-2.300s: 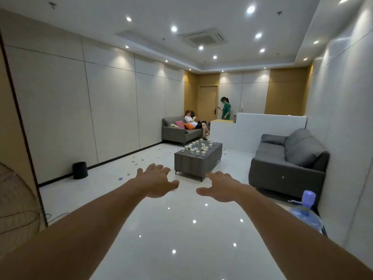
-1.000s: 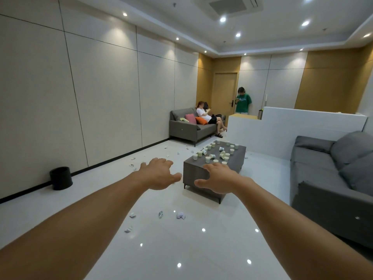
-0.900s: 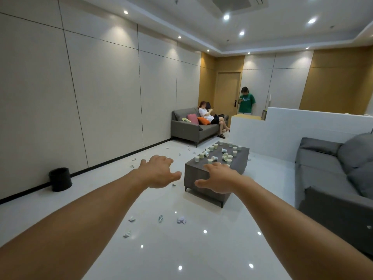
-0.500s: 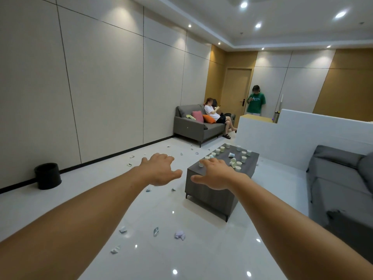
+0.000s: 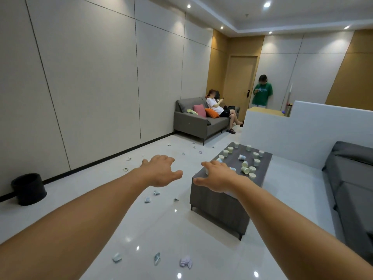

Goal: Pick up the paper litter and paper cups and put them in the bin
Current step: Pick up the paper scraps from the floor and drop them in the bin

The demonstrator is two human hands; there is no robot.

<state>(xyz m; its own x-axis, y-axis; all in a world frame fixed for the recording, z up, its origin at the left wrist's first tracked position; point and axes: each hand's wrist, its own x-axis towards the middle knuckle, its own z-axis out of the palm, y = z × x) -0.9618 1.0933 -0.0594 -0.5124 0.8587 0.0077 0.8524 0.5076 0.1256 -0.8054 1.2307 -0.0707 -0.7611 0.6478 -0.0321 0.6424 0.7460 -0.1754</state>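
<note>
Glossy floor (image 5: 165, 229) bears a grey coffee table (image 5: 222, 209) and, by the wall (image 5: 90, 87), the bin (image 5: 28, 188). Left hand (image 5: 159, 172) and right hand (image 5: 217, 178) hover spread, empty. Paper cups (image 5: 245, 169) on the table and paper litter (image 5: 185, 262) underfoot look light, crushable: pinch gently.

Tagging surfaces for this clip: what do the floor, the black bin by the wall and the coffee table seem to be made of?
Floor: glossy white tile or polished stone; it mirrors the ceiling lights as sharp spots. Bin: matte black, probably plastic; it shows no shine. Coffee table: dark grey matte board, likely laminate; any grain is too blurred to confirm.
</note>
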